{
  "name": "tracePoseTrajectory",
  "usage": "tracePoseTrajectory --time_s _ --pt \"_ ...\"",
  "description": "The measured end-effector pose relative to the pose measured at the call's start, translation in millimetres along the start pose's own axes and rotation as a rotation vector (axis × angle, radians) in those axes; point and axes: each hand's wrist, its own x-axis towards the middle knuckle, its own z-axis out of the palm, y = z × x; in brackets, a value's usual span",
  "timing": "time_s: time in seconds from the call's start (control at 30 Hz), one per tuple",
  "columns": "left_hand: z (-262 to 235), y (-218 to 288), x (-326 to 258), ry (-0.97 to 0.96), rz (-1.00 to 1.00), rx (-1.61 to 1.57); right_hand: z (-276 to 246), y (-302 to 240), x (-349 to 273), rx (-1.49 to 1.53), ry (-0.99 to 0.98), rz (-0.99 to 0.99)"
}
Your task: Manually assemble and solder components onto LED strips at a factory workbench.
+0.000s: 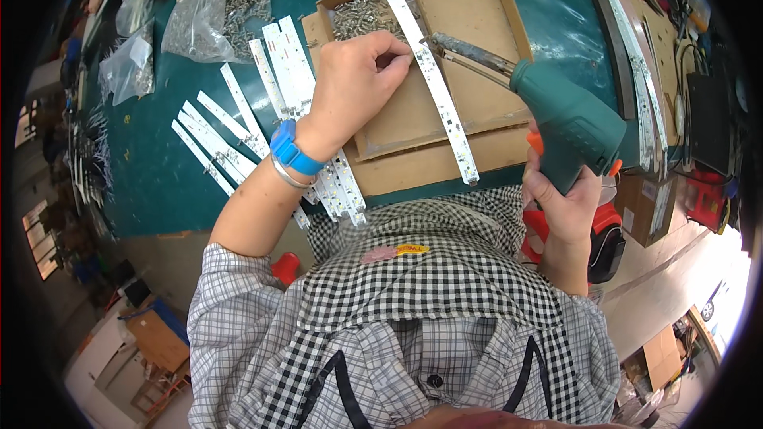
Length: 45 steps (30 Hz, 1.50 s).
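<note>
My right hand grips a green soldering gun by its handle, near the orange trigger. The gun's metal tip meets the middle of a long white LED strip board, or stops just over it. That board lies slantwise across a shallow cardboard tray, its near end by the table's front edge. My left hand is closed in a pinch against the board's left edge, close to the tip. Whatever its fingertips hold is too small or hidden to make out.
Small metal parts fill the tray's left compartment. More white LED boards fan out under and beside my left forearm. A plastic bag of metal parts sits at the far left. Strips and tools line the right side of the green table.
</note>
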Motion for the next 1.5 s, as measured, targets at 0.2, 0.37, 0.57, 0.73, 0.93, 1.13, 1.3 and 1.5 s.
tracePoseTrajectory --time_s 0.2,0.37,0.57,0.73,0.93,1.13,1.3,1.5 --pt "-0.1 1.8 -0.4 0.03 0.013 -0.002 1.9 1.1 0.1 -0.021 -0.003 0.05" --pt "0.2 1.3 -0.5 0.027 0.007 -0.003 5.0 -2.8 3.4 -0.021 0.009 0.088" --pt "0.5 -0.4 0.3 0.017 0.023 0.039 2.6 -0.8 4.9 0.011 -0.024 0.163" --pt "2.0 -2.4 2.2 0.015 0.076 0.079 6.0 -3.3 6.6 0.013 -0.009 0.15" --pt "2.6 -3.1 2.5 0.016 0.078 0.091 3.2 -3.5 8.3 -0.049 -0.043 0.149" --pt "1.7 -1.0 2.0 0.012 0.035 0.05 7.5 -4.5 7.6 0.05 0.016 0.129" --pt "-0.5 1.9 0.7 -0.007 -0.038 0.002 0.7 -6.8 9.6 0.179 0.012 0.042" --pt "0.2 2.1 0.5 -0.003 -0.05 -0.001 -16.9 -12.8 10.9 0.195 0.114 -0.219"
